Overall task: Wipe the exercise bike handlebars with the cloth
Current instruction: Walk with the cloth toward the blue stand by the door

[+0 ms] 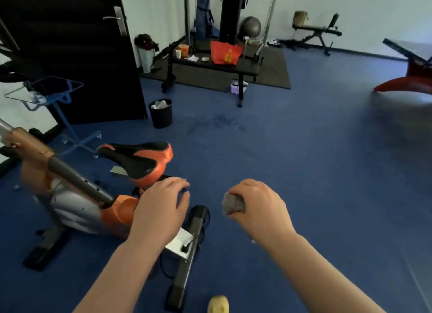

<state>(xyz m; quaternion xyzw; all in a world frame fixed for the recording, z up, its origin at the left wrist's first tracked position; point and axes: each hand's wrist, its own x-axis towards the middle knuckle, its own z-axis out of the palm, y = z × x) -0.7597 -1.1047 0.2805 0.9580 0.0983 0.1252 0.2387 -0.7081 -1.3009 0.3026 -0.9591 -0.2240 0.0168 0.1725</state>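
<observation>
An orange, grey and black exercise bike point(77, 202) stands at the lower left, its black-and-orange saddle point(138, 160) pointing left. Its handlebar post point(70, 174) slopes up toward the left edge, where a blurred handlebar end point(14, 139) shows; the rest of the handlebars is out of frame. My right hand point(259, 205) is closed around a bunched grey cloth point(233, 204), held over the blue floor to the right of the bike. My left hand point(161, 207) hovers palm down just right of the saddle, fingers spread, holding nothing.
A black waste bin point(160, 113) stands beyond the saddle. A blue wire stand point(58, 97) is at the left by a dark door point(70, 50). A black bench point(210, 67) with a red bag sits at the back. A red seat point(411, 76) is at the right edge.
</observation>
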